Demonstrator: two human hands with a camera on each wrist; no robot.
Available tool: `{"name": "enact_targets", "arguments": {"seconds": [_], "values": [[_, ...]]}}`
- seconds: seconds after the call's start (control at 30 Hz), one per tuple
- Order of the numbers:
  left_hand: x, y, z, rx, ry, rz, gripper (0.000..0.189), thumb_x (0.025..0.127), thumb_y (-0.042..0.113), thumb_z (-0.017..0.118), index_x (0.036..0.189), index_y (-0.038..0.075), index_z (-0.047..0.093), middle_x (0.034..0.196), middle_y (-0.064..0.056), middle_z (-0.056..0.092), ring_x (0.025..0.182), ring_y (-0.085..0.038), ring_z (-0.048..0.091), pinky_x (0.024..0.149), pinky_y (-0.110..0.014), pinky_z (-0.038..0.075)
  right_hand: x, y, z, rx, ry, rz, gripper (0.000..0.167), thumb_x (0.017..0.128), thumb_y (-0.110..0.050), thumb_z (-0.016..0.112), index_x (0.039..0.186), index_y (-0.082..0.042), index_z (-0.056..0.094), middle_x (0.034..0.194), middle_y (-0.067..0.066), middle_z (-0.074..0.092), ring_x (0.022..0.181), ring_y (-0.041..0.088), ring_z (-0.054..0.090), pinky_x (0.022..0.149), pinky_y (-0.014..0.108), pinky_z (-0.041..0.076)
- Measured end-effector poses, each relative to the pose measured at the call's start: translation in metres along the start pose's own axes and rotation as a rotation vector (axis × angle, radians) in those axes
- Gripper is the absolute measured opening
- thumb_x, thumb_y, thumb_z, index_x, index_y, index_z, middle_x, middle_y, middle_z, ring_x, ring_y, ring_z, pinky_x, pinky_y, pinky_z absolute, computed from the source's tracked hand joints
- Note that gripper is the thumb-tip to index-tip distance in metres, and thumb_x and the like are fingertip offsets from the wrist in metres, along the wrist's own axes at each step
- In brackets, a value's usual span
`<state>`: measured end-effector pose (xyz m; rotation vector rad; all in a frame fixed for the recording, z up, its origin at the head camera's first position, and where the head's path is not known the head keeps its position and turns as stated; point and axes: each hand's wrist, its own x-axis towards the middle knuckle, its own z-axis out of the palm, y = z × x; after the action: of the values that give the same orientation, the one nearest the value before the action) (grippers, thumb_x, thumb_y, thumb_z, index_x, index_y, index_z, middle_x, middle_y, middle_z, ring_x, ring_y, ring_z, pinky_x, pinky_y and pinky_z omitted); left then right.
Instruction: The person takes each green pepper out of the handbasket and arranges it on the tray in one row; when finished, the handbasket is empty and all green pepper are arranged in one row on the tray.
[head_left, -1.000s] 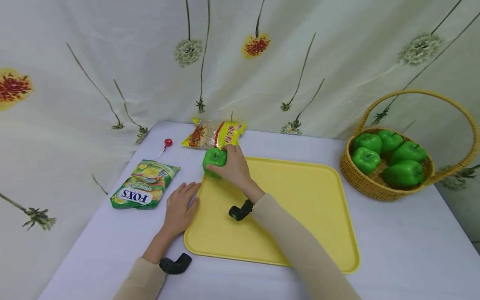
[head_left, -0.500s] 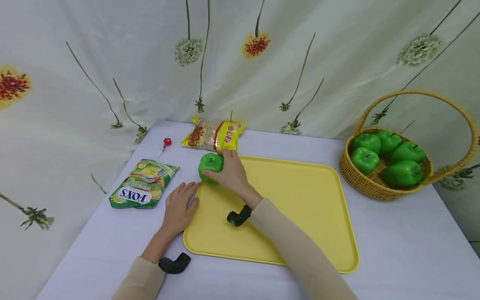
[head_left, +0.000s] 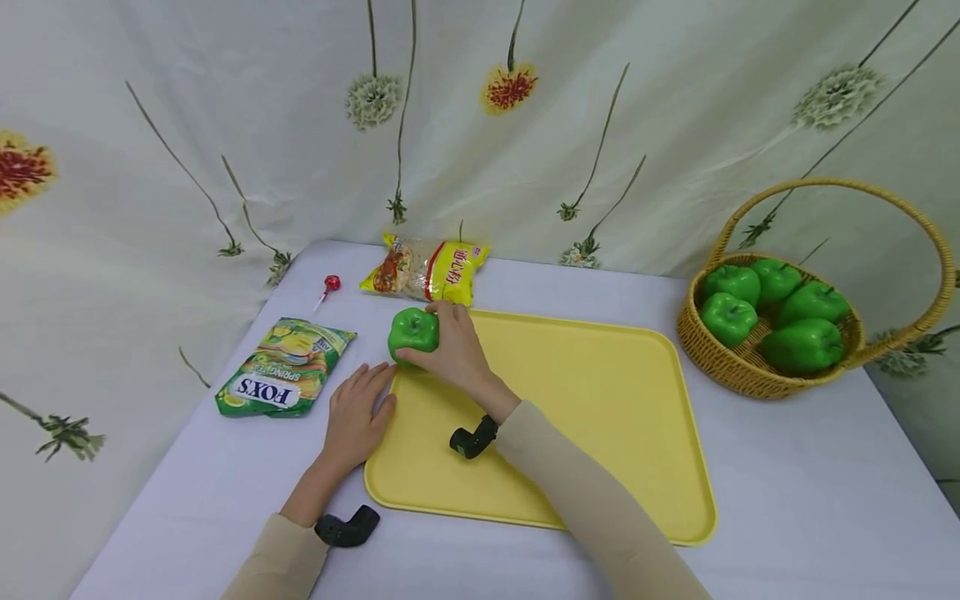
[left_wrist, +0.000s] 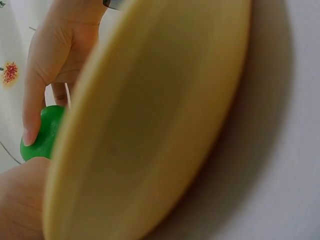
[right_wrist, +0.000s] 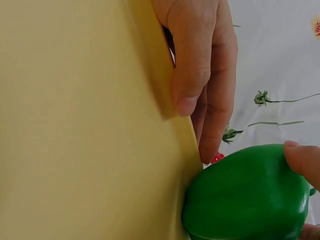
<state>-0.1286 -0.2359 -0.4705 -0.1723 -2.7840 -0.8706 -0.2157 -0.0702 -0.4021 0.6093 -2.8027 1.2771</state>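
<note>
A green bell pepper [head_left: 413,331] stands at the far left corner of the yellow tray [head_left: 570,400]. My right hand [head_left: 457,350] grips it from the right, thumb on the near side and fingers behind. In the right wrist view the pepper [right_wrist: 250,195] overlaps the tray's edge, held near its stem end. Beside the tray's left edge rests my left hand [head_left: 360,417], its fingers stretched forward and fairly straight. Its thumb [right_wrist: 190,75] lies over the rim while the other fingers stay outside the tray. The left wrist view shows the right hand's thumb pressed on the pepper [left_wrist: 47,132].
A wicker basket [head_left: 738,371] with several green peppers stands at the right. Behind the tray lies a yellow-ended food bag [head_left: 427,269]. Left of the tray are a green FOX'S candy bag [head_left: 285,367] and a red lollipop [head_left: 331,284]. A patterned curtain hangs behind.
The right hand has moved the pepper slightly left and toward the person, to the tray's left corner near the left hand's fingertips. The left hand has stayed in place.
</note>
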Motion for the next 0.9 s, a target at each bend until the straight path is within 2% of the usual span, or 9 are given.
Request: {"name": "enact_targets", "arguments": {"seconds": [0.23, 0.47, 0.57, 0.7, 0.8, 0.9], "values": [[0.000, 0.002, -0.001, 0.008, 0.012, 0.011, 0.042, 0.097, 0.010, 0.051, 0.139, 0.003, 0.052, 0.145, -0.022, 0.048, 0.141, -0.046, 0.031, 0.111, -0.066, 0.019, -0.003, -0.001, -0.008, -0.008, -0.018, 0.013, 0.089, 0.076, -0.047, 0.081, 0.146, -0.014, 0.036, 0.137, 0.017, 0.044, 0.119, 0.028, 0.053, 0.100, 0.042, 0.050], [0.000, 0.004, -0.002, 0.007, 0.005, 0.004, 0.043, 0.097, 0.010, 0.051, 0.140, 0.003, 0.051, 0.146, -0.022, 0.047, 0.142, -0.046, 0.029, 0.112, -0.066, 0.017, -0.019, 0.008, -0.042, 0.017, -0.015, -0.069, 0.087, 0.077, -0.044, 0.081, 0.146, -0.011, 0.041, 0.140, 0.015, 0.042, 0.126, 0.029, 0.048, 0.103, 0.047, 0.046], [-0.001, 0.004, -0.002, 0.007, 0.002, 0.002, 0.043, 0.097, 0.009, 0.051, 0.140, 0.004, 0.050, 0.146, -0.022, 0.047, 0.142, -0.046, 0.029, 0.112, -0.066, 0.017, -0.032, 0.023, -0.063, 0.052, 0.019, -0.124, 0.081, 0.078, -0.038, 0.082, 0.143, -0.009, 0.044, 0.139, 0.014, 0.044, 0.126, 0.032, 0.048, 0.102, 0.048, 0.046], [0.000, 0.004, -0.002, 0.005, 0.003, 0.000, 0.044, 0.097, 0.009, 0.052, 0.140, 0.004, 0.051, 0.146, -0.022, 0.047, 0.142, -0.046, 0.029, 0.112, -0.066, 0.017, -0.051, 0.054, -0.097, 0.089, 0.107, -0.186, 0.073, 0.079, -0.027, 0.083, 0.139, -0.005, 0.048, 0.136, 0.015, 0.048, 0.122, 0.036, 0.050, 0.099, 0.050, 0.049], [0.000, 0.004, -0.001, 0.007, 0.007, 0.004, 0.043, 0.097, 0.009, 0.052, 0.140, 0.004, 0.051, 0.146, -0.022, 0.047, 0.142, -0.046, 0.029, 0.112, -0.066, 0.017, -0.065, 0.083, -0.126, 0.063, 0.201, -0.179, 0.069, 0.079, -0.021, 0.083, 0.137, -0.003, 0.050, 0.133, 0.018, 0.049, 0.119, 0.036, 0.052, 0.097, 0.051, 0.049], [-0.001, 0.003, -0.001, 0.014, 0.019, 0.013, 0.043, 0.097, 0.010, 0.051, 0.139, 0.004, 0.051, 0.145, -0.023, 0.047, 0.141, -0.046, 0.030, 0.111, -0.067, 0.018, -0.077, 0.112, -0.161, 0.021, 0.304, -0.120, 0.066, 0.079, -0.018, 0.082, 0.136, -0.003, 0.051, 0.131, 0.021, 0.049, 0.116, 0.036, 0.053, 0.095, 0.051, 0.048]]}}
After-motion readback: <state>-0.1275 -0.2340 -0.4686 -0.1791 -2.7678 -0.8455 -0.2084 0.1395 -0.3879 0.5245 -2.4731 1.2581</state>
